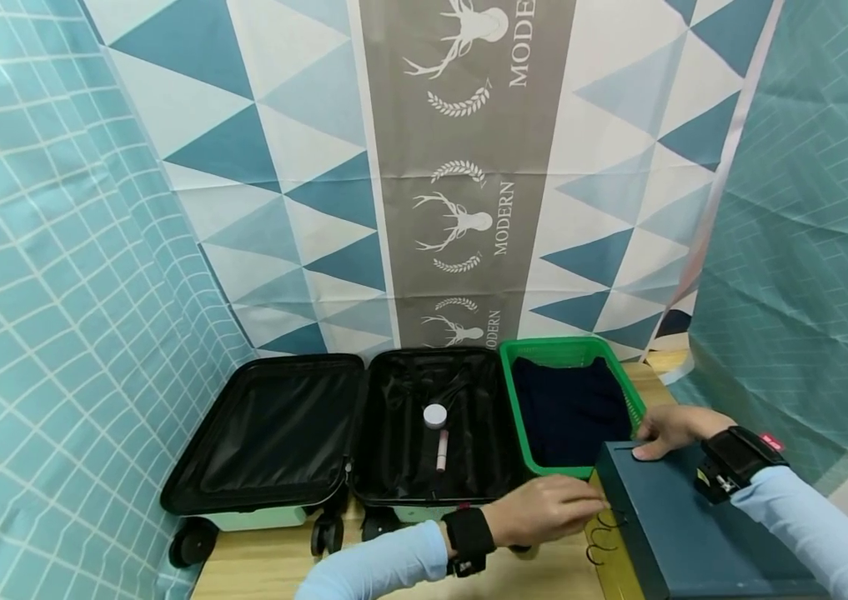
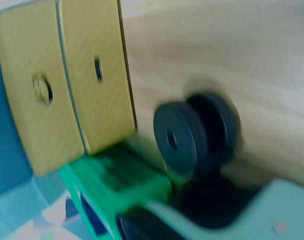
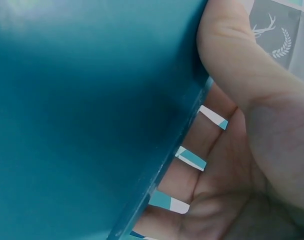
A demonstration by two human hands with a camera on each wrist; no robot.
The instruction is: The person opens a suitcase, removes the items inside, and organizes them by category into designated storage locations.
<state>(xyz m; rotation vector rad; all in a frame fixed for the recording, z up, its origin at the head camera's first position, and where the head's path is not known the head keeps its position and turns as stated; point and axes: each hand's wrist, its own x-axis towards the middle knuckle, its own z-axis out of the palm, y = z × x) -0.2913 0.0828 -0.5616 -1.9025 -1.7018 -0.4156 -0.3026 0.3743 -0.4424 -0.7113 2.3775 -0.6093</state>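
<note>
My right hand [image 1: 674, 429] grips the far edge of a blue drawer box [image 1: 716, 517], thumb on top. In the right wrist view the thumb presses the blue face [image 3: 92, 125] and the fingers lie behind its edge. My left hand [image 1: 547, 508] hovers beside the box's yellowish drawer side, fingertips close to it and loosely bent. The left wrist view shows two tan drawer fronts [image 2: 97, 100] with cut-out pulls; the hand itself is out of that view. Dark curved marks [image 1: 599, 546] show along the drawer side.
An open mint suitcase [image 1: 262, 518] with black lining lies left of the box. In its right half are a white round jar [image 1: 434, 416] and a pink tube [image 1: 442, 450]. A green basket [image 1: 509, 396] holds dark navy cloth [image 1: 574, 408]. Suitcase wheels [image 1: 328, 533] project in front.
</note>
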